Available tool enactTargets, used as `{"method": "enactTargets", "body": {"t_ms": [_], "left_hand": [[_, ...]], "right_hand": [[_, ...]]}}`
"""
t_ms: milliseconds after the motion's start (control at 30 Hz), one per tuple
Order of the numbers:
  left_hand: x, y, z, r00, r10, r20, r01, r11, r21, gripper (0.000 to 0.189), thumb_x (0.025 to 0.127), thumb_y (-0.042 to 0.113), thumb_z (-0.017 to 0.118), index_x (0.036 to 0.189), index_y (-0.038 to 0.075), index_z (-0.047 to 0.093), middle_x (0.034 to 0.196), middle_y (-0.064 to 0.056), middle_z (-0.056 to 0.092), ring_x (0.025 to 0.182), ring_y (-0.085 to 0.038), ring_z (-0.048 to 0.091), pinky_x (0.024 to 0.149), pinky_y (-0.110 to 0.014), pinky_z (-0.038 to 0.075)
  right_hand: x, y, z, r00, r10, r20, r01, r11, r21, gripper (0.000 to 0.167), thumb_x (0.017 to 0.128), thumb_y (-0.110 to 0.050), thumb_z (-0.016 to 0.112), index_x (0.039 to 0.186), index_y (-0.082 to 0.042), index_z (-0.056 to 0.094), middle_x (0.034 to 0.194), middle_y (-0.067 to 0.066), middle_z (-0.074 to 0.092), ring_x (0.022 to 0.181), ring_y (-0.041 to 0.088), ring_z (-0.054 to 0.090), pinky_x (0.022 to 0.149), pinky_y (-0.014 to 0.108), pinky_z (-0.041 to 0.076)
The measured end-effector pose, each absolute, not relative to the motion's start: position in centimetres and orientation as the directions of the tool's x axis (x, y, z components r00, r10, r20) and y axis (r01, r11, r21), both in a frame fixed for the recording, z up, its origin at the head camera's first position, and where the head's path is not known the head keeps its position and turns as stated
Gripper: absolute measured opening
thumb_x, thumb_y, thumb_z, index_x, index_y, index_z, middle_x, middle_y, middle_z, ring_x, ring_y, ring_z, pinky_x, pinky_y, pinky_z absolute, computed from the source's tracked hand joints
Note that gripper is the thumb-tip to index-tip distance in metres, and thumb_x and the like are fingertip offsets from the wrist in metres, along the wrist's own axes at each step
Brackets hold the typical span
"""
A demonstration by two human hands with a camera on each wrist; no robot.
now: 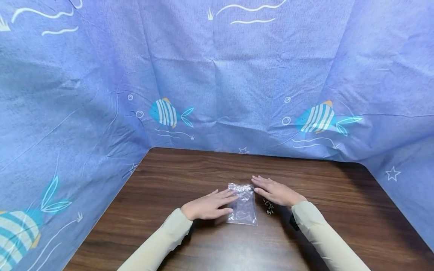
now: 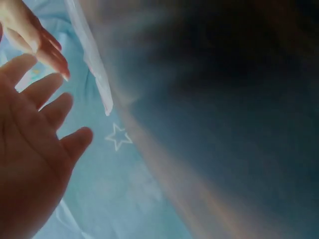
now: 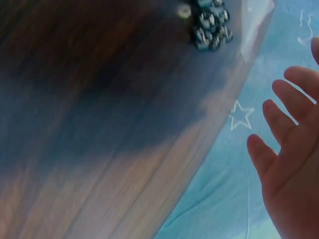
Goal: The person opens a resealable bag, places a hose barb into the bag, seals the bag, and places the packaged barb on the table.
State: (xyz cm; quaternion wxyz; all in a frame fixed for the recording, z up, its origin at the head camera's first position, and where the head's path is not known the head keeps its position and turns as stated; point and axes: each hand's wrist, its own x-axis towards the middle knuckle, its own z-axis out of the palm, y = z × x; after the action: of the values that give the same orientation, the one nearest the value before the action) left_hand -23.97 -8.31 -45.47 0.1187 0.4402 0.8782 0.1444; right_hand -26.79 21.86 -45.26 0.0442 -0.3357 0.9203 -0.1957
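Note:
A clear zip-top plastic bag (image 1: pixel 243 207) lies flat on the brown wooden table, its zip end toward the back. Over its left side hovers my left hand (image 1: pixel 211 205), palm down with fingers straight and spread, holding nothing. On the other side, my right hand (image 1: pixel 276 191) has its straight fingertips near the bag's upper right corner; it too holds nothing. Just below that hand is a small pile of shiny, ring-like metal pieces (image 1: pixel 268 206). The right wrist view shows the same metal pieces (image 3: pixel 212 25) close up, dark with bright glints.
The dark wood-grain table (image 1: pixel 176 165) has rounded far corners. A blue fabric backdrop (image 1: pixel 244 75) with printed fish and stars hangs behind it and along both sides. Under my right wrist a black device (image 1: pixel 294 223) is partly visible.

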Motion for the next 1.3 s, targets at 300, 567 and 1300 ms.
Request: {"method": "enactTargets", "body": {"t_ms": [300,567,1300], "left_hand": [[-23.2,-7.5,-45.3,-0.589,0.780,-0.211,0.714,0.625,0.316,0.057,0.100,0.050,0.039,0.152,0.028,0.030,0.156,0.002,0.032,0.147,-0.019,0.022,0.115,-0.052,0.020],[-23.2,-7.6,-45.3,-0.603,0.765,-0.229,0.699,0.644,0.312,0.058,0.099,0.052,0.039,0.151,0.027,0.031,0.156,0.003,0.031,0.147,-0.017,0.021,0.116,-0.051,0.020],[-24.0,-7.5,-45.4,-0.702,0.665,-0.254,0.599,0.745,0.294,0.063,0.098,0.053,0.041,0.148,0.015,0.038,0.157,0.000,0.030,0.146,-0.016,0.024,0.116,-0.048,0.022]], "right_hand": [[-26.3,20.4,-46.0,-0.759,-0.647,-0.069,-0.573,0.716,-0.399,0.052,0.104,-0.036,0.038,0.147,-0.007,0.039,0.154,0.011,0.033,0.143,0.036,0.027,0.113,0.057,0.021],[-25.9,20.4,-46.3,-0.773,-0.627,-0.097,-0.561,0.746,-0.358,0.049,0.103,-0.035,0.040,0.144,-0.008,0.044,0.152,0.011,0.038,0.141,0.038,0.031,0.111,0.057,0.025],[-24.2,20.1,-46.8,-0.793,-0.608,-0.029,-0.560,0.747,-0.359,0.045,0.102,-0.027,0.046,0.138,-0.001,0.051,0.147,0.015,0.044,0.138,0.041,0.035,0.108,0.056,0.030]]}}
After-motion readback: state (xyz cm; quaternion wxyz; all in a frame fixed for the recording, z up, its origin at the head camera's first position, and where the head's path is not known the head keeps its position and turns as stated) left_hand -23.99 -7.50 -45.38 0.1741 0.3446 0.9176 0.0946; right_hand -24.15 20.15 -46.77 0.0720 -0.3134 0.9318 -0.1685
